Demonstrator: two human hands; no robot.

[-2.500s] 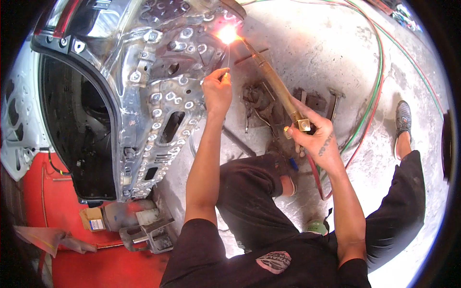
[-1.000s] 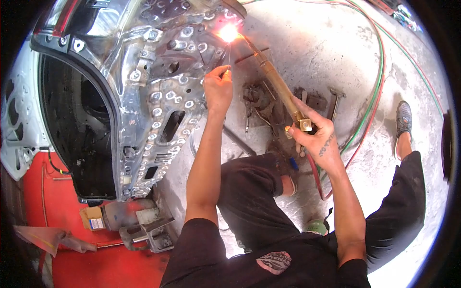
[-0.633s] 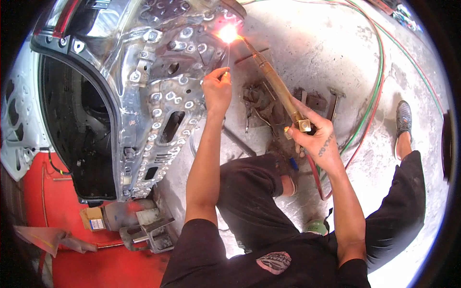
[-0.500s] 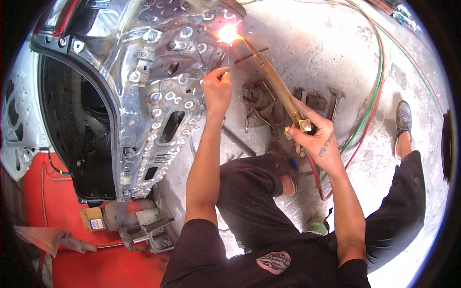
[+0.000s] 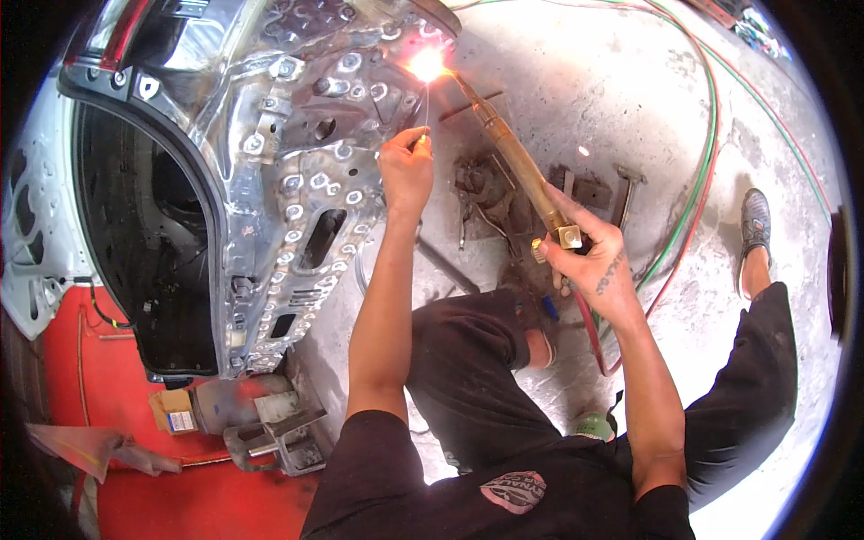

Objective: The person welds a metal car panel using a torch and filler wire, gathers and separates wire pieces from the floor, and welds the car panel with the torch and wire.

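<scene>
My left hand (image 5: 407, 171) is closed in a pinch on a thin welding rod (image 5: 427, 106), which points up to a glowing spot. In my right hand (image 5: 589, 256) is a brass gas welding torch (image 5: 517, 153), fingers wrapped round its valve end. The torch tip meets the same bright flame (image 5: 427, 65) at the edge of a bare metal car body panel (image 5: 306, 180). Glare hides the exact spot where rod, flame and panel meet. Round spot-weld marks and slots cover the panel.
Green and red hoses (image 5: 706, 180) curve over the concrete floor at right. A hammer (image 5: 630, 184) and rusty metal pieces (image 5: 490, 193) lie below the torch. A vise-like metal block (image 5: 279, 432) and a small box (image 5: 173, 411) sit on the red surface (image 5: 207, 499) at lower left.
Both hands stay almost in place. My right hand and the torch have shifted very slightly. A small bright spark now shows over the floor right of the torch.
</scene>
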